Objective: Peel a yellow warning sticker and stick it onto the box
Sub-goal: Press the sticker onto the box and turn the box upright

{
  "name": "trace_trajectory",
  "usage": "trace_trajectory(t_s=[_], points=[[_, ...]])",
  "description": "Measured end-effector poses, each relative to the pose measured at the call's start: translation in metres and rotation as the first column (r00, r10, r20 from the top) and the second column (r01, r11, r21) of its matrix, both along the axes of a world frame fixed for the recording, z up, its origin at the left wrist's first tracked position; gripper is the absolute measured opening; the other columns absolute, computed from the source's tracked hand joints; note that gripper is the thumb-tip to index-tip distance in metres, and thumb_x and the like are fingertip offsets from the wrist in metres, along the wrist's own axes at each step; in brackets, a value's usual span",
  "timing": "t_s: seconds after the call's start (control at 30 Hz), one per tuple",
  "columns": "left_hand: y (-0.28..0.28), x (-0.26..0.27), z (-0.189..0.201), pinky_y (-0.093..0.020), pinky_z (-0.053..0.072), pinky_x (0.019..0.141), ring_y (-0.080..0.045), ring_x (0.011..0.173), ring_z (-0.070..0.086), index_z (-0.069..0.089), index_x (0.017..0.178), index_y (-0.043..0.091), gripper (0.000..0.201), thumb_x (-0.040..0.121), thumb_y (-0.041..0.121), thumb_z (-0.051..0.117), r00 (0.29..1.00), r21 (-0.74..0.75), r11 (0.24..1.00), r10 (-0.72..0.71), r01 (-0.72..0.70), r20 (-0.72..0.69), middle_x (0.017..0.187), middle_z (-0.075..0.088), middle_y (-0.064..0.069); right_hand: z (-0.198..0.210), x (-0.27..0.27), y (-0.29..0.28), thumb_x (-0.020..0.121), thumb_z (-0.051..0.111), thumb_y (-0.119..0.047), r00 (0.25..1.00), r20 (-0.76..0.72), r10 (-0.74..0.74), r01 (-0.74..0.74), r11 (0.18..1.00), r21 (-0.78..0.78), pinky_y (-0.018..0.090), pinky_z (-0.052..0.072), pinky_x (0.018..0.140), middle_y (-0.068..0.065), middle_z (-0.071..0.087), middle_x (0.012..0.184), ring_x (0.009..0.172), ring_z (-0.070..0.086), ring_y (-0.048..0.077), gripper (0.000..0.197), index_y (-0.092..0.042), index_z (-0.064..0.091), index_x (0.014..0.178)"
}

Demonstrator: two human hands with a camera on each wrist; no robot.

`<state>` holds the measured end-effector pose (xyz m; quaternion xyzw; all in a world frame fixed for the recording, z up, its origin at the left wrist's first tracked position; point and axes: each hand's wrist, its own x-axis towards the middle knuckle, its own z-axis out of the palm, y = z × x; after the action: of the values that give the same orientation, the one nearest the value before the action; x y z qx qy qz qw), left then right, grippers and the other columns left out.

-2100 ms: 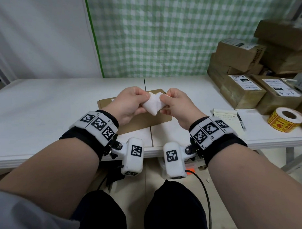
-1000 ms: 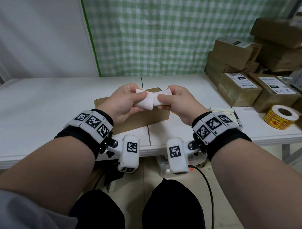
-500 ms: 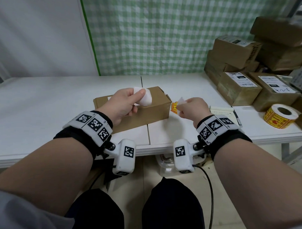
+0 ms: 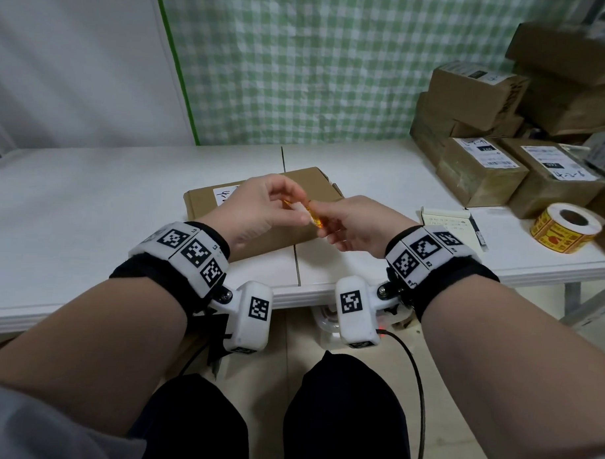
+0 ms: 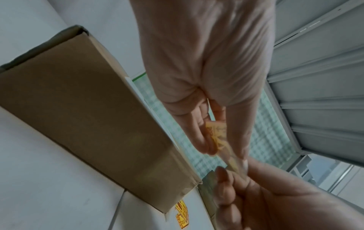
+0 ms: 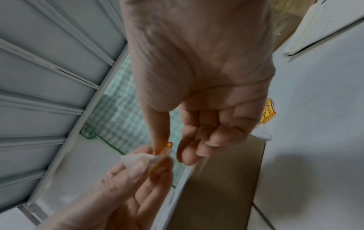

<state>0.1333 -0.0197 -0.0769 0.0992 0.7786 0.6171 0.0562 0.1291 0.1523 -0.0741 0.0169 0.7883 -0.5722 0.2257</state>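
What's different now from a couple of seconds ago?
Both hands pulled the white backing apart and separated. Now they have met again above the box: left hand and right hand pinch the yellow sticker together. Box and sticker roll stayed put.

left hand (image 5: 204,65) pinching yellow sticker (image 5: 216,137), right hand (image 5: 275,199) reaching in from below touching it. brown box (image 5: 88,109) sitting on tabletop (image 5: 49,194), another sticker (image 5: 182,215) lying beside it

A white table (image 4: 89,201) stands against a plain white wall (image 4: 70,60) and a green-and-white checked cloth backdrop (image 4: 300,64), above a pale tiled floor (image 4: 290,335), under soft, even light.
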Motion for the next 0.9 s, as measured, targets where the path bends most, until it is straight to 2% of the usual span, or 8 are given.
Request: trace_trajectory(t_s=[0.17, 0.33, 0.43, 0.5, 0.6, 0.7, 0.8, 0.9], points=[[-0.001, 0.003, -0.002, -0.020, 0.052, 0.078, -0.010, 0.077, 0.067, 0.062, 0.089, 0.016, 0.035, 0.068, -0.011, 0.072, 0.998, -0.040, 0.998, -0.055, 0.055, 0.001, 0.092, 0.068, -0.001, -0.005, 0.001, -0.005, 0.086, 0.065, -0.014, 1.000, -0.021, 0.007, -0.009, 0.998, -0.059, 0.016, 0.042, 0.047, 0.002, 0.055, 0.059, 0.051, 0.046, 0.010, 0.024, -0.012, 0.059, 0.063], [-0.005, 0.003, -0.002, -0.025, 0.051, 0.087, -0.015, 0.101, 0.066, 0.062, 0.102, 0.018, 0.041, 0.069, -0.001, 0.076, 0.998, -0.192, 0.981, 0.002, -0.013, -0.058, 0.109, 0.068, -0.002, -0.013, -0.002, -0.005, 0.084, 0.067, -0.011, 0.979, -0.092, -0.180, 0.176, 0.983, -0.046, 0.020, 0.045, 0.051, 0.006, 0.056, 0.065, 0.052, 0.048, 0.013, 0.018, -0.012, 0.058, 0.069], [-0.012, -0.002, -0.003, -0.021, 0.044, 0.080, -0.013, 0.099, 0.060, 0.065, 0.102, 0.020, 0.033, 0.071, 0.017, 0.077, 0.928, -0.358, 0.873, 0.235, -0.332, -0.287, 0.106, 0.065, 0.003, -0.019, -0.006, -0.004, 0.084, 0.066, -0.013, 0.952, -0.149, -0.267, 0.265, 0.964, -0.037, 0.022, 0.046, 0.055, 0.006, 0.057, 0.076, 0.061, 0.050, 0.014, 0.017, -0.017, 0.057, 0.070], [-0.021, -0.007, -0.006, -0.022, 0.036, 0.080, -0.015, 0.105, 0.055, 0.064, 0.109, 0.021, 0.040, 0.071, 0.027, 0.076, 0.887, -0.498, 0.749, 0.267, -0.437, -0.377, 0.114, 0.063, 0.001, -0.022, -0.007, -0.005, 0.083, 0.066, -0.015, 0.933, -0.200, -0.300, 0.301, 0.953, -0.024, 0.024, 0.047, 0.058, 0.006, 0.057, 0.087, 0.071, 0.051, 0.016, 0.016, -0.019, 0.058, 0.070], [-0.034, -0.013, -0.015, -0.036, 0.033, 0.098, -0.022, 0.121, 0.046, 0.054, 0.127, 0.026, 0.065, 0.067, 0.045, 0.074, 0.929, -0.735, 0.569, 0.247, -0.369, -0.275, 0.130, 0.054, -0.002, -0.025, -0.008, -0.010, 0.084, 0.064, -0.016, 0.914, -0.276, -0.297, 0.311, 0.951, 0.005, 0.033, 0.051, 0.071, 0.002, 0.059, 0.090, 0.080, 0.052, 0.017, 0.019, -0.019, 0.057, 0.066], [-0.040, -0.014, -0.026, -0.062, 0.018, 0.110, -0.026, 0.132, 0.038, 0.045, 0.136, 0.031, 0.077, 0.066, 0.052, 0.072, 0.943, -0.822, 0.480, 0.269, -0.307, -0.196, 0.139, 0.047, 0.000, -0.030, -0.010, -0.014, 0.082, 0.066, -0.016, 0.921, -0.310, -0.237, 0.263, 0.964, 0.046, 0.039, 0.051, 0.081, -0.005, 0.057, 0.077, 0.080, 0.053, 0.016, 0.022, -0.021, 0.057, 0.063], [-0.041, -0.018, -0.030, -0.066, 0.012, 0.110, -0.026, 0.134, 0.037, 0.044, 0.136, 0.032, 0.072, 0.071, 0.050, 0.067, 0.944, -0.852, 0.431, 0.269, -0.297, -0.193, 0.142, 0.045, 0.000, -0.038, -0.012, -0.019, 0.080, 0.069, -0.016, 0.925, -0.354, -0.141, 0.197, 0.972, 0.128, 0.031, 0.045, 0.070, -0.008, 0.055, 0.068, 0.067, 0.050, 0.011, 0.023, -0.021, 0.058, 0.061], [-0.038, -0.020, -0.026, -0.060, 0.022, 0.110, -0.029, 0.127, 0.043, 0.054, 0.124, 0.025, 0.049, 0.076, 0.036, 0.059, 0.964, -0.863, 0.437, 0.190, -0.254, -0.187, 0.129, 0.053, -0.004, -0.049, -0.013, -0.024, 0.078, 0.072, -0.018, 0.919, -0.387, -0.072, 0.173, 0.957, 0.232, 0.029, 0.049, 0.077, -0.011, 0.057, 0.069, 0.078, 0.056, 0.013, 0.015, -0.019, 0.063, 0.066]])
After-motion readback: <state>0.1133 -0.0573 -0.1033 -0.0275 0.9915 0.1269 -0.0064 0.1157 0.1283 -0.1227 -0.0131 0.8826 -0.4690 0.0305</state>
